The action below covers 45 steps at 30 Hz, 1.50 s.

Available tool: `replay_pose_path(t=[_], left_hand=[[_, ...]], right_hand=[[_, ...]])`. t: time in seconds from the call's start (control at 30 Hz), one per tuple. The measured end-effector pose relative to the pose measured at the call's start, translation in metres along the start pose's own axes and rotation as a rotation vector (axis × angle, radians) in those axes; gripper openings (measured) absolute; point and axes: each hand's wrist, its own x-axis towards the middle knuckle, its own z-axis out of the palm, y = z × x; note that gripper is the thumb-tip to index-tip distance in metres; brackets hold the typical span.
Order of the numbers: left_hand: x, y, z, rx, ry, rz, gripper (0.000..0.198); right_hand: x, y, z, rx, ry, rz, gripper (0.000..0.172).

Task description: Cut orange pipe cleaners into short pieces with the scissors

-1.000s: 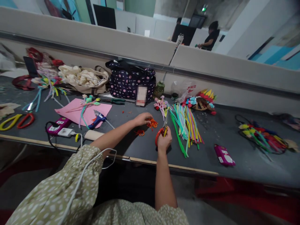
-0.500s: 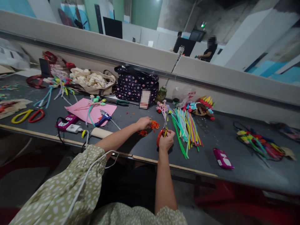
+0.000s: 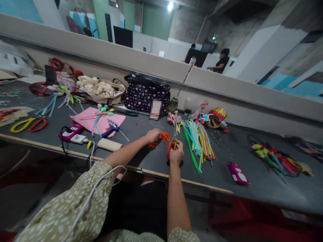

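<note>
In the head view my left hand [image 3: 153, 135] is closed, pinching a small curled bundle of orange pipe cleaner [image 3: 166, 136] just above the table. More short orange pieces [image 3: 152, 145] lie on the table under that hand. My right hand [image 3: 177, 153] grips scissors [image 3: 169, 150] with red and yellow handles, blades pointing away from me, to the right of the orange bundle. Pink and lilac pipe-cleaner pieces [image 3: 173, 118] lie beyond the blades. Right of the scissors, long pipe cleaners [image 3: 200, 141] in green, aqua, yellow and pink are fanned out.
A pink sheet [image 3: 84, 117] bears a blue glue gun [image 3: 110, 128], with a cardboard tube [image 3: 109, 145] nearer me. A dark dotted bag [image 3: 146, 92] stands at the back. Other scissors [image 3: 23, 125] lie left; a magenta device [image 3: 238, 173] lies right. A white cable crosses my left sleeve.
My right hand and the scissors have shifted slightly left, closer to the orange bundle. My left hand still holds the bundle in nearly the same spot. The camera has tilted up slightly.
</note>
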Motion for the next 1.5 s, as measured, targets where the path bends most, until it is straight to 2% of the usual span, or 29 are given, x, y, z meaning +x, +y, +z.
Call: replay_pose_path(t=[0.13,0.23,0.33,0.4,0.6,0.73,0.87,1.1,1.3,1.5], left_hand=[[-0.012,-0.003,-0.018,-0.147,0.007,-0.011,0.010],[-0.021,-0.001,-0.032,-0.425,0.123,-0.126,0.006],[-0.030,0.000,-0.040,-0.762,0.224,-0.267,0.022],[-0.035,-0.002,-0.041,-0.904,0.260,-0.351,0.031],[-0.049,-0.020,-0.032,-1.170,0.315,-0.493,0.035],[-0.053,-0.022,-0.030,-1.228,0.365,-0.478,0.034],[-0.052,-0.022,-0.032,-1.184,0.408,-0.445,0.032],[-0.053,-0.025,-0.027,-1.174,0.318,-0.483,0.035],[-0.056,-0.022,-0.028,-1.151,0.354,-0.478,0.030],[-0.054,-0.024,-0.025,-1.122,0.357,-0.443,0.029]], right_hand=[[-0.003,-0.002,0.001,0.022,-0.001,-0.020,0.042],[-0.006,-0.005,0.003,-0.033,-0.034,-0.055,0.041],[-0.008,-0.007,0.007,-0.114,-0.061,-0.125,0.042],[-0.008,-0.006,0.009,-0.154,-0.079,-0.175,0.042],[-0.006,-0.001,0.017,-0.233,-0.098,-0.259,0.044],[-0.006,0.003,0.019,-0.251,-0.085,-0.273,0.043],[-0.007,0.008,0.021,-0.237,-0.073,-0.246,0.042],[-0.008,0.003,0.022,-0.194,-0.038,-0.195,0.037],[-0.009,0.002,0.023,-0.203,-0.079,-0.194,0.039],[-0.008,0.001,0.023,-0.252,-0.101,-0.262,0.038]])
